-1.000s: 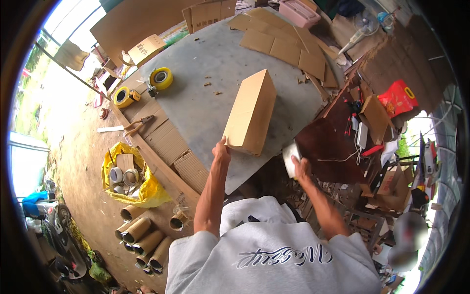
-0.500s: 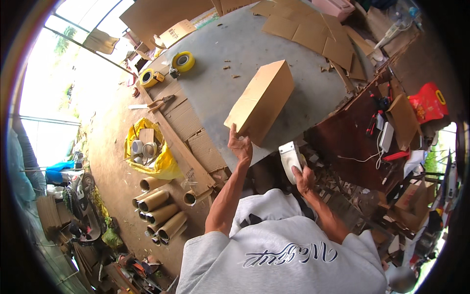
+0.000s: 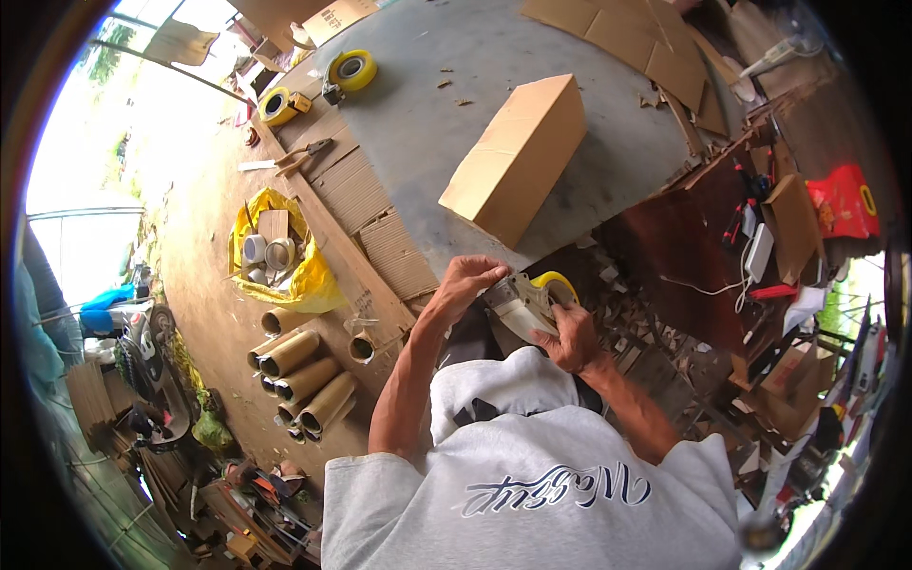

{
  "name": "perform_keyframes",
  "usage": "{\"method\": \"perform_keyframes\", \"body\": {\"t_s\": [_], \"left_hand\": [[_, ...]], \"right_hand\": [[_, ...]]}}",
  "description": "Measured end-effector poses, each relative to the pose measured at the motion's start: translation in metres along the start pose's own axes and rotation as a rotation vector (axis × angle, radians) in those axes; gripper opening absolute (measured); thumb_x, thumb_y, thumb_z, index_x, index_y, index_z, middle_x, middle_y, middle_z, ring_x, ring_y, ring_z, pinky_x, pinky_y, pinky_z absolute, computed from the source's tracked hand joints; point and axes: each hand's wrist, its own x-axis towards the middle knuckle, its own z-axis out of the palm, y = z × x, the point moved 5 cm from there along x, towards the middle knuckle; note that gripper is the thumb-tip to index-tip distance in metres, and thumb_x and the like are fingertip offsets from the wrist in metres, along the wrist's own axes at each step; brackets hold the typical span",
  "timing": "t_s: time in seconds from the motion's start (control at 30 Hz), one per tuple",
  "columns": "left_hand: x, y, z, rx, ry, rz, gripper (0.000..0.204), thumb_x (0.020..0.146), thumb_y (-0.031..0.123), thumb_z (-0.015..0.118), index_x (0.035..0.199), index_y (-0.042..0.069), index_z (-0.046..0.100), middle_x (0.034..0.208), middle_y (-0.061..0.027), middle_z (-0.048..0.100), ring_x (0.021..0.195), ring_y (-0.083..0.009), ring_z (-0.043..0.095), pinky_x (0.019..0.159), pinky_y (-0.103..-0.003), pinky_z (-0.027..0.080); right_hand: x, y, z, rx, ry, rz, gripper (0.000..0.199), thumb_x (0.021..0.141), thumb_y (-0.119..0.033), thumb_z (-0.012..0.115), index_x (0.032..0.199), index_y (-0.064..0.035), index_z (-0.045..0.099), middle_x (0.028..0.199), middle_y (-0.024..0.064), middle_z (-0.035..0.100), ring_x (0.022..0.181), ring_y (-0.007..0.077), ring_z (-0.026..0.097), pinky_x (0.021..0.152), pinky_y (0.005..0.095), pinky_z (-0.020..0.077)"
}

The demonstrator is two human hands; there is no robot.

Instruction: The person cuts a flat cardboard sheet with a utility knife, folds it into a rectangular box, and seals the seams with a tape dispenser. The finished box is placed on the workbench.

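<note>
In my right hand (image 3: 570,340) is a tape dispenser (image 3: 521,315) with a yellow roll, tilted just off the near edge of the grey table. My left hand (image 3: 465,285) has its fingertips pinched together at the front end of the dispenser; what lies between them is too small to make out. Beyond both hands a closed brown cardboard box (image 3: 518,152) rests on the tabletop (image 3: 408,123), with neither hand touching it.
Two more yellow tape rolls (image 3: 351,71) sit at the far left, near pliers (image 3: 306,157). A yellow bag (image 3: 318,285) holds smaller rolls beside several cardboard tubes (image 3: 309,380). Flattened cardboard (image 3: 627,43) lies at the back right. A white power strip (image 3: 756,249) is on the right.
My left hand has let go of the box and come back to the dispenser's front. My right hand has turned the dispenser and brought it left towards the left hand.
</note>
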Motion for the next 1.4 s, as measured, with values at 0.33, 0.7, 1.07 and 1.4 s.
{"method": "perform_keyframes", "body": {"t_s": [0.33,0.7,1.07,1.4], "left_hand": [[0.052,-0.031,-0.129,-0.126,0.165,0.076,0.015,0.094,0.015,0.078,0.091,0.0,0.077,0.077,-0.0005,0.073,0.064,-0.0087,0.061,0.059,-0.026,0.05],[0.162,0.023,-0.191,0.109,0.009,0.221,0.021,0.096,0.023,0.078,0.091,0.002,0.077,0.087,-0.0021,0.072,0.085,-0.0112,0.063,0.087,-0.03,0.05],[0.205,-0.001,-0.174,0.121,-0.071,0.423,0.014,0.092,0.014,0.079,0.096,0.0,0.078,0.094,-0.0047,0.074,0.103,-0.0193,0.062,0.096,-0.036,0.048],[0.195,0.009,-0.148,0.516,0.558,0.587,0.054,0.086,0.007,0.08,0.137,0.007,0.062,0.125,-0.0135,0.063,0.114,-0.0332,0.061,0.093,-0.042,0.055]], "right_hand": [[0.07,0.011,0.114,0.185,-0.078,0.576,0.052,0.095,-0.047,0.066,0.089,0.0042,0.062,0.081,0.0301,0.067,0.077,0.0502,0.067,0.067,0.0515,0.0517],[0.086,-0.01,0.152,-0.206,0.132,0.558,0.056,0.096,-0.053,0.065,0.092,0.0033,0.064,0.069,0.0262,0.064,0.066,0.0466,0.066,0.06,0.0512,0.0515],[0.08,0.006,0.182,-0.252,0.175,0.622,0.054,0.097,-0.051,0.064,0.096,0.0033,0.064,0.076,0.0274,0.067,0.071,0.0481,0.065,0.066,0.0534,0.0512],[0.072,0.012,0.178,-0.257,0.124,0.719,0.055,0.095,-0.052,0.066,0.092,0.0028,0.062,0.073,0.0282,0.064,0.07,0.047,0.065,0.064,0.0536,0.05]]}}
